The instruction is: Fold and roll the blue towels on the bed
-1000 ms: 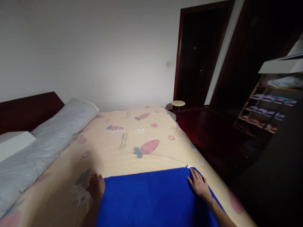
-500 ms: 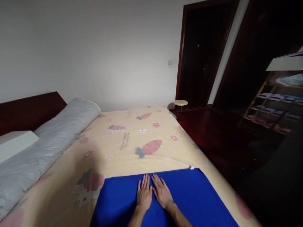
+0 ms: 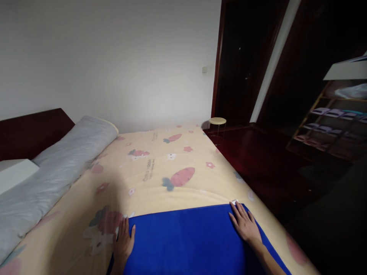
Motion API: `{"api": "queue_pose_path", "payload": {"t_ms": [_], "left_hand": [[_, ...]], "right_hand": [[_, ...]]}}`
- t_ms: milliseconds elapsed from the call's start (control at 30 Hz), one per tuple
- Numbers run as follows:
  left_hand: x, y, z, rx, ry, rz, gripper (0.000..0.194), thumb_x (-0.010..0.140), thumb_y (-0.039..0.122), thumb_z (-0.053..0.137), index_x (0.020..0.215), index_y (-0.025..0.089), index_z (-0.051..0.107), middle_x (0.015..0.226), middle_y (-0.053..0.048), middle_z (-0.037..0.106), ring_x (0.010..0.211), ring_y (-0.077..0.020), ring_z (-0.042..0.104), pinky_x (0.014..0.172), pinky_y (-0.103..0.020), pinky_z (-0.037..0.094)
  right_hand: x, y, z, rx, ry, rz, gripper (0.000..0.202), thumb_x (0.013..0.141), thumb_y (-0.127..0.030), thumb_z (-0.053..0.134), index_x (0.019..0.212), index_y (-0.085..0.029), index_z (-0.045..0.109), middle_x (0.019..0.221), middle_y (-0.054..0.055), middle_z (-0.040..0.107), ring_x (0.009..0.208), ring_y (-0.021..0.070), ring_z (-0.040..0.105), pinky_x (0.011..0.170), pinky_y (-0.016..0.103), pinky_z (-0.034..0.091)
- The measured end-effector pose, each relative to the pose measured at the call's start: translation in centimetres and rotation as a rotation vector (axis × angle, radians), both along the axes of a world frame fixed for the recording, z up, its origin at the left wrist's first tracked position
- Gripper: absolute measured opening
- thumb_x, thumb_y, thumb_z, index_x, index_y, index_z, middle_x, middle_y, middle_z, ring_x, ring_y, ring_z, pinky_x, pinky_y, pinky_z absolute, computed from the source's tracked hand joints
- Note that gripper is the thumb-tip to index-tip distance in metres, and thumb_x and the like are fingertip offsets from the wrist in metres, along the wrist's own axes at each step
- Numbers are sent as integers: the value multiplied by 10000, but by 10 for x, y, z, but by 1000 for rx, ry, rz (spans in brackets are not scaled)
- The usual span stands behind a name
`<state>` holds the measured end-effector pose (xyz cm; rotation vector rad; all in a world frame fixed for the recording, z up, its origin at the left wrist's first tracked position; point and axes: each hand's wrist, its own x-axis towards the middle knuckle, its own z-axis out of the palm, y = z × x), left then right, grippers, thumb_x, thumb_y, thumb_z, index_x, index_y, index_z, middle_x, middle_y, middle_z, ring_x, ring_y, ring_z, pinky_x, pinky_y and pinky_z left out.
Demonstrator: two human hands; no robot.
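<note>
A blue cloth [image 3: 183,240] lies spread flat on the bed, its far edge running nearly straight across. My left hand [image 3: 124,238] rests on its far left corner, fingers stretched out and the thumb slightly apart. On the far right corner lies my right hand [image 3: 246,224], palm down with fingers spread. A small white tag [image 3: 235,201] shows under the right fingertips. Neither hand grasps anything. Beneath the cloth is a cream bed sheet [image 3: 197,193] printed with carrots, flowers and rabbits.
A long grey pillow [image 3: 71,152] lies along the left by the dark headboard [image 3: 31,130], with a white box-like object [image 3: 17,173] near it. Beyond the bed's right edge stand a round stool [image 3: 217,121] and a shoe rack [image 3: 318,99]. A white wall [image 3: 129,68] closes off the far side.
My hands have slid apart from the middle of the blue cloth's far edge, the left to its left corner and the right to its right corner. The view has shifted slightly.
</note>
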<state>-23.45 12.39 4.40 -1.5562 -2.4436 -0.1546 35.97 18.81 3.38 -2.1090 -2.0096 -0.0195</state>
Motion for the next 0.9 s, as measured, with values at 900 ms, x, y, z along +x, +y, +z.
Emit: {"api": "queue_pose_path", "payload": {"t_ms": [900], "left_hand": [[181, 25, 27, -112, -177, -549, 527, 983, 349, 272, 1501, 283, 208, 1583, -39, 267, 1459, -199, 261, 1179, -488, 270]], "right_hand": [[-143, -17, 34, -83, 215, 443, 598, 990, -537, 280, 1505, -232, 298, 1577, 65, 253, 1457, 227, 235, 1178, 483, 218]]}}
